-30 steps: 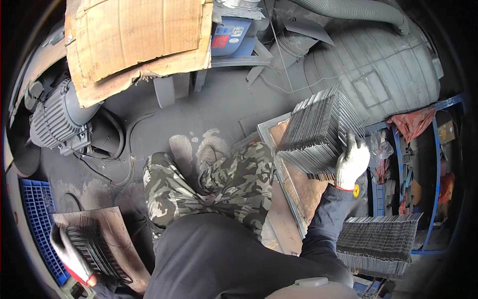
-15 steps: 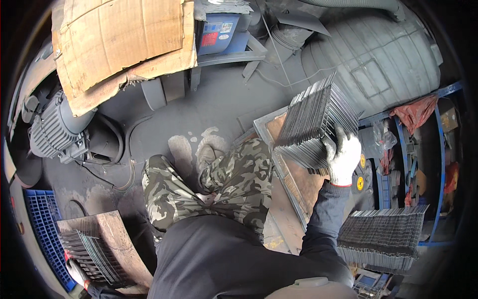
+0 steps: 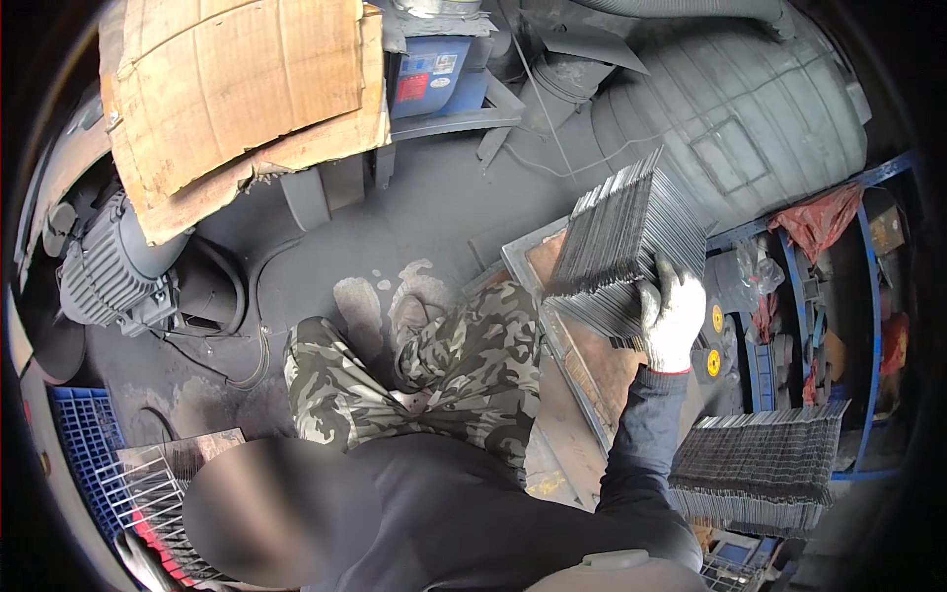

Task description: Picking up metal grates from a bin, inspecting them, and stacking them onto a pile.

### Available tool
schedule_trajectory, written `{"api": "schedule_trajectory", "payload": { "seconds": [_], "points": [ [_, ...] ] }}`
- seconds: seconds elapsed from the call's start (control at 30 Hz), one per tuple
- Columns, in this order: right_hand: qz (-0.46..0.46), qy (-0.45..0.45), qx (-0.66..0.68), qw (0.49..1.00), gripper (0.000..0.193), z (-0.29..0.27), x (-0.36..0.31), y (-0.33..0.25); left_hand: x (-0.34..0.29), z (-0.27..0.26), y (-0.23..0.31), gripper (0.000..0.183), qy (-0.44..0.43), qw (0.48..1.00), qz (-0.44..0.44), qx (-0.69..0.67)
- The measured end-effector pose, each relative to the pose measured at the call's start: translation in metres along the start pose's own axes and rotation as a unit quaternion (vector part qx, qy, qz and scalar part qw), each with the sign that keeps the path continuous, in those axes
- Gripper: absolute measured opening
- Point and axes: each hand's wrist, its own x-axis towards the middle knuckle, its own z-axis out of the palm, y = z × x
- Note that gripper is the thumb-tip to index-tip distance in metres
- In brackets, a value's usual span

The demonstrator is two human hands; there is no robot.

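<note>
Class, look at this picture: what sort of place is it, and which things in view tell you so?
Probably a metalworking workshop or small factory. An electric motor sits on the grimy floor, the gloved right hand grips a stack of thin metal plates, and another stack lies beside blue metal shelving.

Dull grey metal plates point(image 3: 617, 252), white cloth-gloved right hand point(image 3: 673, 314), rough brown cardboard point(image 3: 237, 94).

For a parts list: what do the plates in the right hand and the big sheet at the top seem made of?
Stack of thin plates in the gloved right hand: probably metal, dull grey, with sharp straight edges. Big sheet: corrugated cardboard, brown, creased, torn at its edges.
</note>
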Motion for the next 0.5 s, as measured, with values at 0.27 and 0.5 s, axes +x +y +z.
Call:
{"api": "schedule_trajectory", "payload": {
  "seconds": [0.27, 0.5],
  "points": [
    [0.076, 0.321, 0.21, 0.92, 0.042, 0.02, -0.02, -0.145, -0.098, -0.008, 0.31, 0.028, -0.015, 0.984, 0.176, -0.037],
    [0.14, -0.208, 0.701, 0.668, 0.07, 0.051, -0.011, -0.323, -0.161, 0.086, 0.463, 0.021, -0.074, 0.81, 0.573, -0.098]
  ]
}}
